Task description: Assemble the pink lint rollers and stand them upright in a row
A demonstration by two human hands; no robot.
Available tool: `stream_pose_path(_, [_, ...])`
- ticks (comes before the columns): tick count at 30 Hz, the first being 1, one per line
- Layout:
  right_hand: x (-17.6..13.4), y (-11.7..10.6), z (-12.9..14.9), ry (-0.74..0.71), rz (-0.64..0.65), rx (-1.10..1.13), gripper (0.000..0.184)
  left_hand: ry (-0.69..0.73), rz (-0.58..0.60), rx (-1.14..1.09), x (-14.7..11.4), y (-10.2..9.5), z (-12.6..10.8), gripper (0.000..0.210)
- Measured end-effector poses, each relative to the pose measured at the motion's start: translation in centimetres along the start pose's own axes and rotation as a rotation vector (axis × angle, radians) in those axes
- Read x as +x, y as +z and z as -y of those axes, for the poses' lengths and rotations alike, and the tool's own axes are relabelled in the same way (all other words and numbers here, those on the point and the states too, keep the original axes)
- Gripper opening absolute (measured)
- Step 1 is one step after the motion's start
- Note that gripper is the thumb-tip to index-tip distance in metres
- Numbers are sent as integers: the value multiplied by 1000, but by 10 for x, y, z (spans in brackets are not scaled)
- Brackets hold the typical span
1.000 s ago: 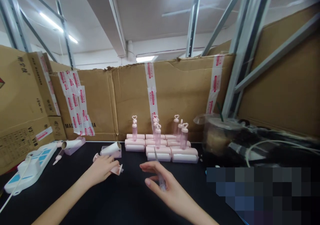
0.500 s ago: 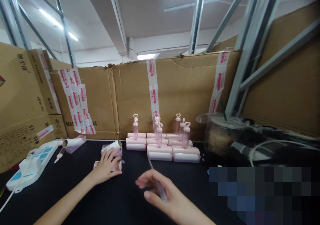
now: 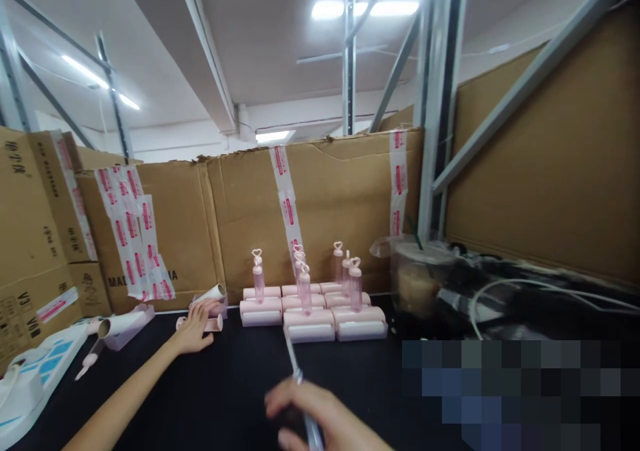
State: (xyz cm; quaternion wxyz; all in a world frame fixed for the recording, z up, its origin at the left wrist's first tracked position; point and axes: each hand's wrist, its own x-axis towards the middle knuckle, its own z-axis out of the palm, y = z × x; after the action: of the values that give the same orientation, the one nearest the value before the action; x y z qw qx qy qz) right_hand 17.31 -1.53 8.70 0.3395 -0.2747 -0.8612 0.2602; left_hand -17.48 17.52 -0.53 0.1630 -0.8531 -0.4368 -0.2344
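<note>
My right hand (image 3: 325,407), smeared by motion at the bottom centre, is closed round a screwdriver (image 3: 291,352) with a thin metal shaft and a clear handle. Its shaft points away from me toward the pink lint-roller-like cases. At the left, my left hand (image 3: 193,331) lies flat with fingers spread over a pink cylindrical part (image 3: 215,323). Just behind its fingers is a white paper roll (image 3: 214,293) with a brown core, tilted in a clear pinkish holder. The palm hides part of the pink piece.
Several pink cases (image 3: 310,325) with white rolls stand in rows, some carrying clear tubes (image 3: 355,287) with heart-shaped loops. Another roll in a holder (image 3: 130,324) lies left, by a power strip (image 3: 50,364). A drink cup (image 3: 417,277) and cables are right; cardboard (image 3: 340,197) walls the back.
The view has swung right and upward, so the scene sits further left and lower. My right hand has drawn nearer the bottom edge with the screwdriver. My left hand stays on the pink part.
</note>
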Motion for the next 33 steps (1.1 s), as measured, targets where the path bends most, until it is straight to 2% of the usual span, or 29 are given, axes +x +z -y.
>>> stream_pose_path(2, [6,-15,-13,-77,-309,-203,24,-16,-41,-11,-4,0,0,62])
stream_pose_path(3, [12,-25,-21,-76,-467,-326,27,-25,-61,-18,-5,-1,0,61])
stream_pose_path(4, [19,-36,-29,-52,-572,-470,33,-34,-80,-27,-6,-4,-1,59])
stream_pose_path(6, [37,-55,-47,51,-630,-738,41,-46,-116,-53,-6,-10,-4,56])
stream_pose_path(8, [57,-67,-66,159,-607,-834,48,-48,-145,-89,-4,-19,-14,53])
stream_pose_path(11, [79,-66,-93,211,-598,-789,50,-29,-170,-162,3,-27,-45,47])
stream_pose_path(14, [82,-56,-106,173,-554,-700,40,-22,-187,-247,10,-25,-98,47])
stream_pose_path(17, [70,-48,-98,88,-499,-607,38,-85,-208,-348,13,-14,-158,71])
stream_pose_path(19, [58,-43,-85,15,-465,-512,40,-247,-186,-669,12,-9,-190,84])
stream_pose_path(21, [47,-36,-71,-26,-429,-368,38,-337,-107,-888,9,-11,-209,81])
stream_pose_path(24, [35,-29,-55,15,-451,-191,35,-368,69,-1036,4,-21,-220,63])
stream_pose_path(27, [31,-34,-45,56,-620,-137,36,-367,146,-1083,-2,-26,-217,56])
stream_pose_path(29, [29,-45,-41,30,-768,-96,35,-364,157,-1086,-5,-25,-211,70])
stream_pose_path(31, [25,-55,-36,-25,-907,-33,35,-370,125,-1105,-4,-27,-201,93])
stream_pose_path(33, [20,-58,-32,-79,-943,59,36,-411,47,-1188,0,-39,-191,103])
